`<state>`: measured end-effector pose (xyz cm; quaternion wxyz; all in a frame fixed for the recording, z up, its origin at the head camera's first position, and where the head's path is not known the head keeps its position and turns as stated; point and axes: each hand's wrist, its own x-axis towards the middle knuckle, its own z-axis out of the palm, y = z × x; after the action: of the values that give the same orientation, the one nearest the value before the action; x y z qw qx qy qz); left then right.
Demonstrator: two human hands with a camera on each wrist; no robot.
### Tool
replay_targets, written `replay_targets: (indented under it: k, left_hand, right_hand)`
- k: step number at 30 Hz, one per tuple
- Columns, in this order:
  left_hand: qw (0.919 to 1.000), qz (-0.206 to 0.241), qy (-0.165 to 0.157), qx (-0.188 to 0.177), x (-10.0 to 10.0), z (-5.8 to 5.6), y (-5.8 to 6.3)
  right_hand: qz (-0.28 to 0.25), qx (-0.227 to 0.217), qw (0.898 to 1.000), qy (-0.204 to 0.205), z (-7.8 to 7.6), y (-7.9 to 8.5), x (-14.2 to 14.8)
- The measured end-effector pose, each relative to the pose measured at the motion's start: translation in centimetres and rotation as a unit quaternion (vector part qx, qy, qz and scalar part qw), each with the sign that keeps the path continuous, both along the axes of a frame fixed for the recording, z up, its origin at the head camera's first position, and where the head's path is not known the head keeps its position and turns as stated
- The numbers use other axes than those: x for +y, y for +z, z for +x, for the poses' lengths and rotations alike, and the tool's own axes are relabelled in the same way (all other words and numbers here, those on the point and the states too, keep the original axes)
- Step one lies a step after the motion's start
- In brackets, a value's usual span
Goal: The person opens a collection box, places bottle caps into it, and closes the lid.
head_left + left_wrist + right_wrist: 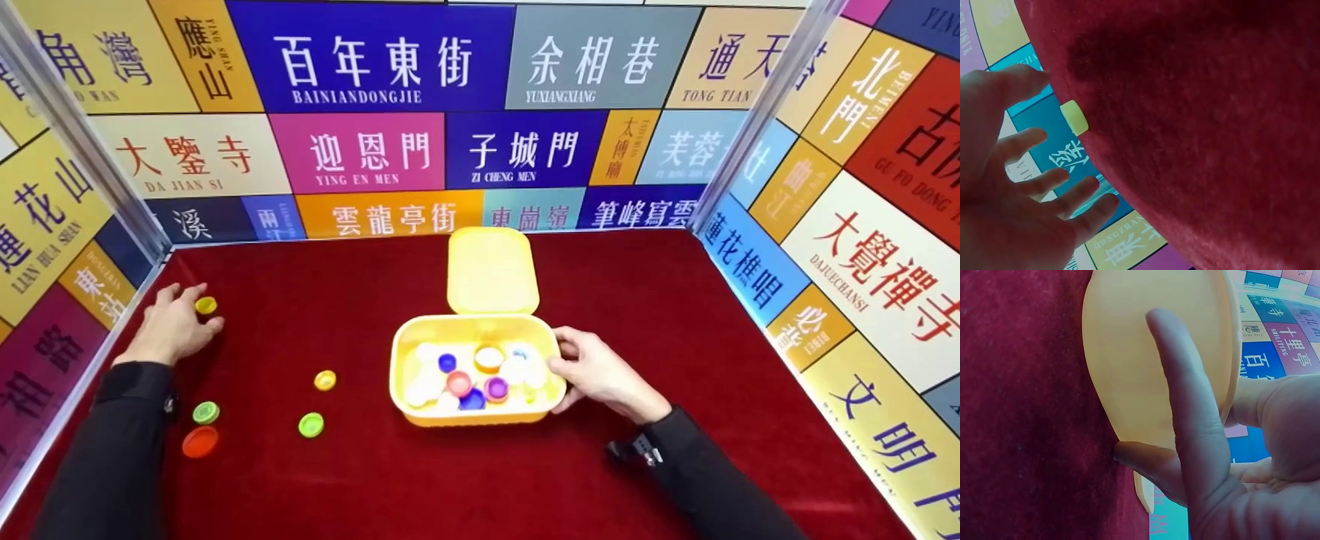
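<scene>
In the head view my left hand [169,322] reaches over the table's left side, its fingers spread around a small round yellow cap [206,305]. The left wrist view shows that cap [1075,117] just beyond the loosely bent fingers, with a gap between. My right hand [604,371] grips the right side of an open yellow plastic box [480,420], thumb at the rim. Up close in the right wrist view, one finger [1196,405] lies along the box's outer wall [1123,343]. Inside the box are several round caps, among them a purple one [496,388] and a pink one [459,384].
The box's hinged lid [493,270] lies folded back behind it. On the red cloth [360,487] to the left are a yellow-orange cap [325,380], a bright green cap [311,425], another green cap [206,412] and a red cap [200,442]. Printed panels [367,60] wall the table's back and sides.
</scene>
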<state>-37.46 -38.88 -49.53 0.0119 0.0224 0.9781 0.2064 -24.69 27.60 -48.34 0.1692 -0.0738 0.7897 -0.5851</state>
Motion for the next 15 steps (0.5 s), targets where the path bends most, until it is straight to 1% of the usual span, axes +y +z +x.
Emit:
replay_targets:
  k: [2, 4, 11, 15]
  left_hand:
    - [0.9998, -0.008, -0.011, -0.012, -0.02, 0.0, -0.08]
    - [0.9996, -0.014, -0.021, -0.012, 0.03, 0.07, -0.11]
    - [0.9986, -0.015, -0.041, 0.028, 0.17, 0.0, -0.06]
    - [0.9974, -0.007, -0.058, 0.042, 0.22, -0.14, 0.07]
  right_hand:
    - [0.0, 0.001, 1.0, 0.002, 0.03, 0.03, -0.03]
    - [0.0, 0.001, 1.0, 0.004, 0.05, 0.04, -0.06]
    - [0.002, -0.001, 1.0, 0.002, 0.04, 0.04, -0.04]
    - [0.004, -0.002, 1.0, 0.001, -0.05, 0.04, 0.02]
